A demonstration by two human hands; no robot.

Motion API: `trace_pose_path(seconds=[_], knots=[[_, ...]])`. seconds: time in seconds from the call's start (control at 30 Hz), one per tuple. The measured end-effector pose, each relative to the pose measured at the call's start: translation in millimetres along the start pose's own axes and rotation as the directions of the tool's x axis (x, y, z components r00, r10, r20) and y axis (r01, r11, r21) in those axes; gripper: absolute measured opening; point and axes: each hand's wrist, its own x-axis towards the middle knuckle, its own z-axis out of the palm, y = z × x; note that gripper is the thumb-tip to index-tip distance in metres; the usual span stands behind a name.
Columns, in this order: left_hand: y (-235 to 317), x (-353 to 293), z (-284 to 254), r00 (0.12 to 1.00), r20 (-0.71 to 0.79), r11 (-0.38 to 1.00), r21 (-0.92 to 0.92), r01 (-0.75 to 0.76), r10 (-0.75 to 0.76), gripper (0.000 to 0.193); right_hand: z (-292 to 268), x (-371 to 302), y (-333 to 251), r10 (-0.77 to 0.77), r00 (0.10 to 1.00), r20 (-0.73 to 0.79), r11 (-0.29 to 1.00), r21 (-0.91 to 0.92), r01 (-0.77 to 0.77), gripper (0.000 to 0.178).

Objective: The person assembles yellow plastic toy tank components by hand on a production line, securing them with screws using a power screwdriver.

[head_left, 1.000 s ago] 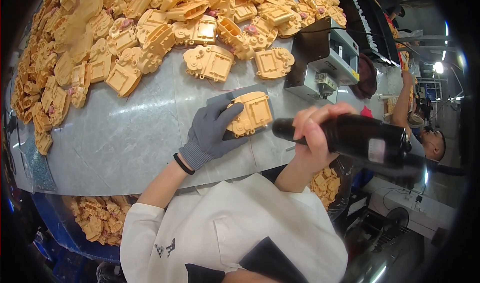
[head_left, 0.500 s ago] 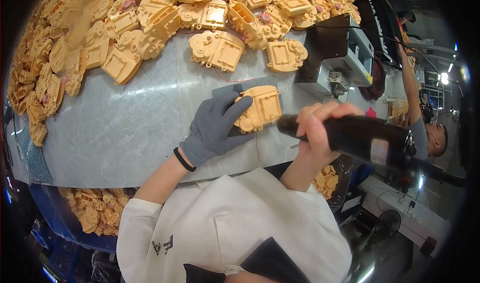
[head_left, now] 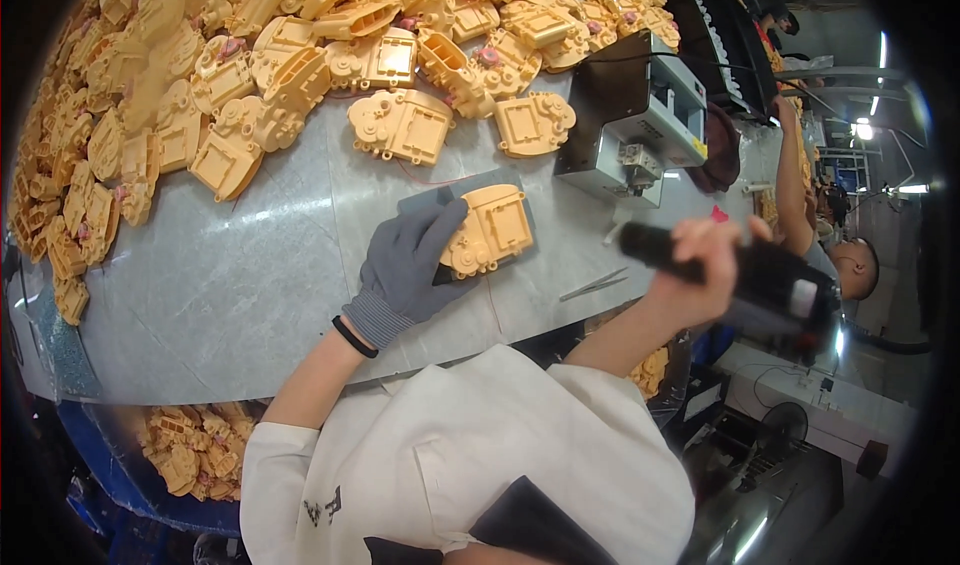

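My left hand [head_left: 408,265], in a grey knit glove, grips the left side of a yellow plastic housing [head_left: 492,227]. The housing has a square frame and round bosses, and it rests on a dark grey block [head_left: 520,183] on the table. In my bare right hand [head_left: 708,257] is a black cylindrical handheld power tool [head_left: 775,283], with a thick cable at its rear end. Its front end points left, well apart from the housing. Motion blurs this hand and the tool. A thin red wire [head_left: 494,305] trails below the housing.
Yellow housings [head_left: 260,75] are heaped along the far and left sides of the grey table [head_left: 260,265]. Metal tweezers [head_left: 594,283] lie near its front edge. A black-and-silver box [head_left: 640,115] stands at right. Blue bin [head_left: 110,455] holds more housings. A co-worker's arm [head_left: 792,165] is far right.
My right hand has drawn the power tool away from the housing, to the right. The tweezers have come into fuller view. My left hand keeps its grip, and the whole view has shifted slightly.
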Motion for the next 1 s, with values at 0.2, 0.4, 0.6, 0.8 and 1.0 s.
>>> trace_pose_path(seconds=[0.2, 0.4, 0.6, 0.8, 1.0], knots=[[3, 4, 0, 0.995, -0.094, 1.0, 0.004, -0.028, 0.028, 0.083, -18, 74, 34, -0.161, 0.973, -0.166, 0.93, -0.357, 0.093, 0.025], [3, 9, -3, 0.996, -0.034, 0.994, -0.079, 0.075, -0.078, 0.087, -12, 58, 41, -0.064, 0.992, -0.104, 0.927, -0.375, 0.021, 0.03], [4, 8, -3, 1.0, -0.03, 0.998, -0.065, 0.002, -0.004, 0.087, 26, -37, -3, 0.011, 0.961, 0.275, 0.976, 0.207, -0.071, 0.041], [2, 11, -9, 1.0, 0.004, 0.999, -0.039, -0.002, 0.002, 0.079, 57, -52, 2, 0.062, 0.791, 0.608, 0.968, 0.156, -0.195, 0.045], [-5, 7, -7, 0.999, 0.007, 0.998, -0.047, -0.044, 0.044, 0.073, 67, -65, 11, 0.135, 0.808, 0.574, 0.98, 0.041, -0.193, 0.042]])
